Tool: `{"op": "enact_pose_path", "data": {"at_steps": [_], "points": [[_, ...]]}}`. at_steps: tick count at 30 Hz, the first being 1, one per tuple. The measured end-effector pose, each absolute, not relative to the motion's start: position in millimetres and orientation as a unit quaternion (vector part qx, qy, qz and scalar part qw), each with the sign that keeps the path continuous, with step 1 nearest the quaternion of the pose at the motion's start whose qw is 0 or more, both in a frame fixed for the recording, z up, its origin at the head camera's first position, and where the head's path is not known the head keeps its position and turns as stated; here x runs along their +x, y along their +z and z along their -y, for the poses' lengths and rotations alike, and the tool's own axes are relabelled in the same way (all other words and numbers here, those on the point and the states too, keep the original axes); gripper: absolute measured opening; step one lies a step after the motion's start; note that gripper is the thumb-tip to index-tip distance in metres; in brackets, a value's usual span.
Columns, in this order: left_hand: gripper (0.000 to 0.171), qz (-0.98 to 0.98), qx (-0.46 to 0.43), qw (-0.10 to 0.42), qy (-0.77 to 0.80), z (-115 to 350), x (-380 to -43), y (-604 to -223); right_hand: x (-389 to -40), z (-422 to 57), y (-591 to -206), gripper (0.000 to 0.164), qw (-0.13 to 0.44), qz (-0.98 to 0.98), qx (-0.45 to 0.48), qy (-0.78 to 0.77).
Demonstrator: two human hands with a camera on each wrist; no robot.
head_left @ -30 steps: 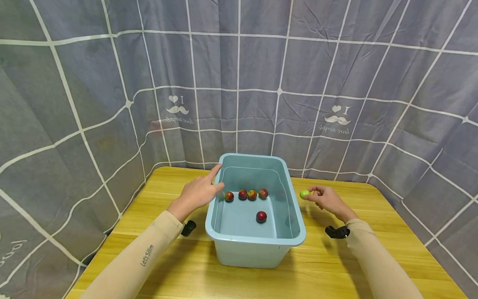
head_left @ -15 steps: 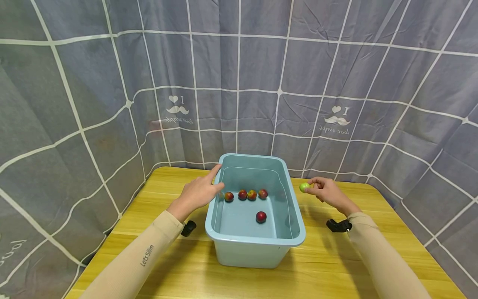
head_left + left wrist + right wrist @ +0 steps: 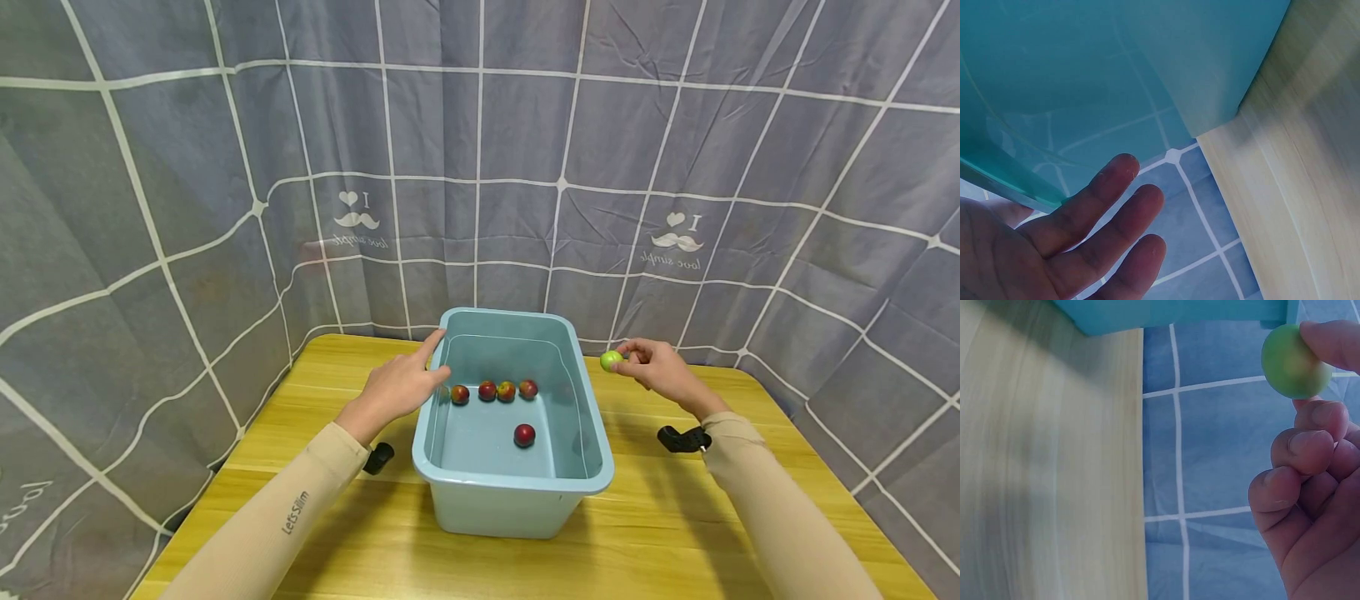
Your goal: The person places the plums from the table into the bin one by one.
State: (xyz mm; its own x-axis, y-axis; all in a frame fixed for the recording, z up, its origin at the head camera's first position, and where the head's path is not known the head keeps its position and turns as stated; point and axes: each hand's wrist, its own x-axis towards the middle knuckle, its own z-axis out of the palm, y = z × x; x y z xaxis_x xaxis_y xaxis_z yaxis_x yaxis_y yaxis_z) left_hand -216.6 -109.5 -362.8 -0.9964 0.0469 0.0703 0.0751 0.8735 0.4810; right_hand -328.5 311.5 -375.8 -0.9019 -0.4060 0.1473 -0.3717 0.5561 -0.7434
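In the head view my right hand [image 3: 660, 367] pinches a small round green fruit [image 3: 611, 361] between thumb and fingertips, above the table to the right of the light blue plastic tub [image 3: 517, 483]. The right wrist view shows that green fruit [image 3: 1294, 362] gripped at its side, the other fingers curled below. My left hand [image 3: 401, 385] rests at the tub's left rim, index finger along it and thumb reaching over the inside. Its remaining fingers [image 3: 1107, 228] extend loosely outside the wall. Inside the tub, several red-and-yellow plum-like fruits [image 3: 506, 392] lie in a row, with a dark red one [image 3: 525, 435] nearer the front.
The tub stands on a yellow wood-grain table [image 3: 337, 517]. Behind and beside the table hangs a grey curtain [image 3: 517, 225] with white grid lines. A black wrist camera [image 3: 682, 439] sits under the right wrist, another black one [image 3: 378, 458] under the left.
My right hand has risen and moved toward the back of the table, carrying the green fruit up from beside the tub. The left hand, tub and red fruits have stayed in place.
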Motion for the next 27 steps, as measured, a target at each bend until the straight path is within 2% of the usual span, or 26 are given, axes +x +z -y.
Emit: {"op": "enact_pose_path", "data": {"at_steps": [27], "points": [[0.072,0.969,-0.032,0.023,-0.245,110.9,-218.5,-363.1,-316.8,-278.9,-322.7,0.035,-0.005,-0.891,-0.284,-0.355]]}}
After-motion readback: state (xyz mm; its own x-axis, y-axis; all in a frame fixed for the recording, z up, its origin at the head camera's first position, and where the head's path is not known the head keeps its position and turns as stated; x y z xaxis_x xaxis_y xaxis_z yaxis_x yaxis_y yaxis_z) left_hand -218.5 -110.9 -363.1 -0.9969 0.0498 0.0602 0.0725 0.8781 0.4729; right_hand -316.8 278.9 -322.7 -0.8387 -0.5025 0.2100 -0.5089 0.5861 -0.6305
